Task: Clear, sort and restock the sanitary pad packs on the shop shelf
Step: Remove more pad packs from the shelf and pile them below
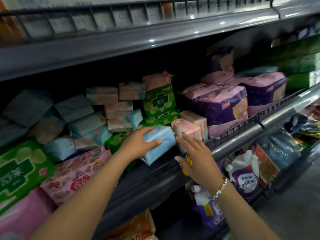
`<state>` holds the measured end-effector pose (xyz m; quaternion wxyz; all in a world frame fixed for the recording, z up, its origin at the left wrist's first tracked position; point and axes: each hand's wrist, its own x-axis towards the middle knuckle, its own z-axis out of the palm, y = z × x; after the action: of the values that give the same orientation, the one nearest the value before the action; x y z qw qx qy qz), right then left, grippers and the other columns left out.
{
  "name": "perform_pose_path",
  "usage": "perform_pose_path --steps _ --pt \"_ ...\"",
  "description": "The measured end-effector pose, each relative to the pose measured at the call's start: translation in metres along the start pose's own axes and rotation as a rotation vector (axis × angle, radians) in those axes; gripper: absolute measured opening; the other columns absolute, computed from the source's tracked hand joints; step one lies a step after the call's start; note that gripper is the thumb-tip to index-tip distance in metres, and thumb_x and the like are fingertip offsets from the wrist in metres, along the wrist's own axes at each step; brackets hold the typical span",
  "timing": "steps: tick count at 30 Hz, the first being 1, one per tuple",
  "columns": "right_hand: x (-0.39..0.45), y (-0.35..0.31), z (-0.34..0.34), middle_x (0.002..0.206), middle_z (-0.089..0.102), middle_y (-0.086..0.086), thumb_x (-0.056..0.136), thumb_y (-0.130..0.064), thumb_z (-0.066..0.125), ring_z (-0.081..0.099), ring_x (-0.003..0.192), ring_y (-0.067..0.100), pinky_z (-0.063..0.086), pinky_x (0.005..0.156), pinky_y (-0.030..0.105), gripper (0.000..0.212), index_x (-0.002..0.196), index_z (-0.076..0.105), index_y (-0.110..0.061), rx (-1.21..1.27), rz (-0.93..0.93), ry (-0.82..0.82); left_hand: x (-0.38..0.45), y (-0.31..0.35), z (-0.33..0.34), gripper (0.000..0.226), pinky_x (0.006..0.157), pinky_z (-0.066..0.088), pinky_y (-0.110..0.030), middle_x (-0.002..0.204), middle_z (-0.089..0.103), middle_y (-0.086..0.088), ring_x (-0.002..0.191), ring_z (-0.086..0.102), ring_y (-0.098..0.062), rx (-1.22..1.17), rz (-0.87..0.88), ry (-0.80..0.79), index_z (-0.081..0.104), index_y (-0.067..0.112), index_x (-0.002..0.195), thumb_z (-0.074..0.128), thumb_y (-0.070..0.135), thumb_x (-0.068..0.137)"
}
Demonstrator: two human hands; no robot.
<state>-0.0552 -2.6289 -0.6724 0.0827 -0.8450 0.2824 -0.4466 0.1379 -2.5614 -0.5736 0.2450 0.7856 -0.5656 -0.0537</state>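
Observation:
My left hand (138, 143) grips a light blue pad pack (161, 145) at the front edge of the middle shelf (162, 168), thumb on its front face. Just right of that pack, my right hand (195, 156) hovers with fingers spread and relaxed, holding nothing, a bead bracelet on its wrist. A pink pack (187, 129) lies directly behind the right hand's fingertips. Green packs (158, 101) stand behind the blue pack, and pink-and-blue packs (119, 110) are piled loosely to the left.
Large purple packs (223, 108) fill the shelf's right half behind a low wire rail (251, 123). Big green (19, 168) and pink (74, 175) packs lie at the front left. Purple detergent pouches (245, 181) hang on the shelf below. The shelf above (121, 42) overhangs closely.

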Motion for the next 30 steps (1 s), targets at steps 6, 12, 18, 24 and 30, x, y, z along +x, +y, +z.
perform_pose_path --steps 6,12,18,24,30 --pt "0.008 -0.021 -0.032 0.145 0.042 -0.017 0.084 -0.062 0.056 0.046 0.128 0.006 0.045 0.1 0.03 0.072 0.147 0.028 -0.041 0.482 0.101 -0.066 -0.041 0.036 -0.056 0.039 0.072 0.049 -0.013 0.113 0.063 0.012 0.092 0.064 -0.002 -0.225 0.094 -0.232 0.054 0.052 0.111 0.071 0.046 0.077" --pt "0.003 -0.023 -0.058 0.141 0.049 -0.014 0.073 -0.063 0.067 0.054 0.124 0.007 0.05 0.099 0.035 0.074 0.14 0.039 -0.047 0.947 0.201 -0.187 -0.049 0.06 -0.055 0.047 0.087 0.054 -0.025 0.122 0.063 0.014 0.104 0.065 -0.007 -0.368 0.158 -0.391 0.061 0.056 0.11 0.079 0.046 0.068" --pt "-0.006 0.002 -0.082 0.13 0.056 -0.002 0.063 -0.059 0.074 0.06 0.115 0.014 0.053 0.094 0.038 0.064 0.124 0.055 -0.054 0.949 0.451 0.104 -0.025 0.083 -0.004 0.035 0.098 0.046 -0.023 0.128 0.059 0.01 0.117 0.056 -0.007 -0.438 0.157 -0.202 0.061 0.03 0.124 0.062 0.036 0.09" --pt "-0.009 0.02 -0.097 0.125 0.046 -0.006 0.064 -0.061 0.066 0.054 0.113 0.013 0.05 0.086 0.029 0.059 0.122 0.056 -0.051 0.823 0.577 0.307 0.027 0.079 0.046 0.044 0.108 0.037 -0.03 0.14 0.05 -0.003 0.129 0.047 -0.018 -0.297 0.012 -0.078 0.056 0.027 0.132 0.052 0.047 0.094" --pt "-0.013 0.044 -0.096 0.11 0.038 -0.013 0.058 -0.081 0.057 0.046 0.115 0.023 0.047 0.099 0.047 0.067 0.119 0.056 -0.054 0.61 0.723 0.364 0.056 0.094 0.059 0.07 0.119 0.015 -0.038 0.153 0.026 -0.006 0.141 0.024 -0.027 -0.055 -0.085 -0.178 0.054 0.04 0.13 0.043 0.075 0.07"
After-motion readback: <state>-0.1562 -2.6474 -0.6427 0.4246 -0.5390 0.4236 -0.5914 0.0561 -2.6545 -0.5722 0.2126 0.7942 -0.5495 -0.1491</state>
